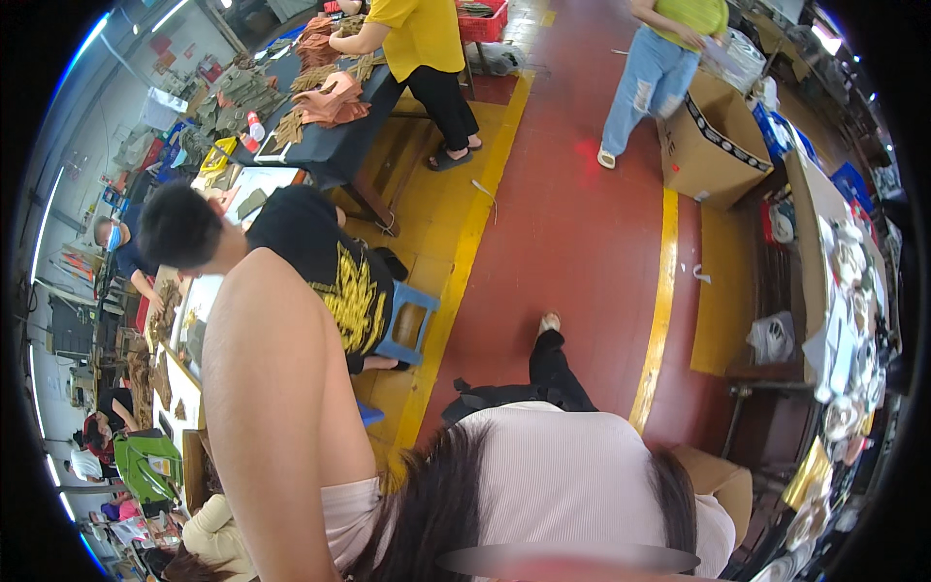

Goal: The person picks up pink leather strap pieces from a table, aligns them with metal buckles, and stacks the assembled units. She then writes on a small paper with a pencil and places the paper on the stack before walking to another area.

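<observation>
My left arm (281, 407) is raised and bent close to the camera, and its hand lies outside the picture. Neither my left hand nor my right hand shows, so what they hold or touch is hidden. Below me are my white ribbed top (572, 466), dark trousers (553, 373) and one light shoe (551, 320) on the red walkway (553, 213). Beside my arm, a person in a black shirt (320, 252) with a yellow print sits on a blue stool (412, 325).
Dark worktables (339, 145) on the left carry piled orange-brown pieces (335, 99). A person in a yellow shirt (417, 44) stands there. Ahead right, a person in ripped jeans (645, 87) is beside a large cardboard box (713, 141). Cluttered shelving (844, 320) lines the right.
</observation>
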Demonstrator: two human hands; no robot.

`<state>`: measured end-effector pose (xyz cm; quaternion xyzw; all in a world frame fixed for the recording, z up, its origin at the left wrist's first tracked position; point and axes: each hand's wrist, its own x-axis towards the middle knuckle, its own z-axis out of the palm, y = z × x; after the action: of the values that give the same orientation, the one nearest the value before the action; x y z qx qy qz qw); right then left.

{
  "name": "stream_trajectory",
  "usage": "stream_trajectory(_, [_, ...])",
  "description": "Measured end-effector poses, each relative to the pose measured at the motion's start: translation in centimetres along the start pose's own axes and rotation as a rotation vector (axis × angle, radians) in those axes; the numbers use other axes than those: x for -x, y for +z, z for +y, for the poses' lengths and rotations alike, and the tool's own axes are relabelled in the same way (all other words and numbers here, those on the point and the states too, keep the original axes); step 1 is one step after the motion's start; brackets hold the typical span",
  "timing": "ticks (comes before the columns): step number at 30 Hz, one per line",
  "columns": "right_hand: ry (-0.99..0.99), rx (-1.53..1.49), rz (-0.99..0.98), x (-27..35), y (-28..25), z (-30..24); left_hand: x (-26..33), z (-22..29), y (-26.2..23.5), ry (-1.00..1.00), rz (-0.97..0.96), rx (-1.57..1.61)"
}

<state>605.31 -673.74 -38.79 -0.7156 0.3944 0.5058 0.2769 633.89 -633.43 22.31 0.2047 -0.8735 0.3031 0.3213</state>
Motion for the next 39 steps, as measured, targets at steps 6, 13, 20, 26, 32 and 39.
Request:
stream_trajectory(6, [-0.001, -0.032, 0.001, -10.4, -17.9, -8.2, 10.2, -17.1, -0.3, -0.06, -0.053, 0.216])
stream_trajectory(13, [-0.657, 0.116, 0.65, -17.6, -57.0, -42.6, 21.5, -34.7, -2.0, -0.153, -0.061, 0.363])
stream_trajectory(20, [-1.042, -0.496, 0.457, -18.1, -79.1, -67.4, 36.9, -51.9, -5.5, -0.177, -0.084, 0.527])
stream_trajectory(26, [-0.708, 0.229, 0.476, -27.3, -78.3, -57.2, 52.9, -69.9, -9.3, -0.05, 0.044, 0.958])
stream_trajectory(32, [-0.016, -0.209, 0.221, -33.1, -87.3, -46.2, 71.5, -91.1, -0.4, -0.459, 0.73, 1.388])
stream_trajectory(39, [-0.192, -0.21, 0.117, -43.3, -104.2, -56.2, 83.7, -112.7, 9.2, -1.298, 0.888, 1.605])
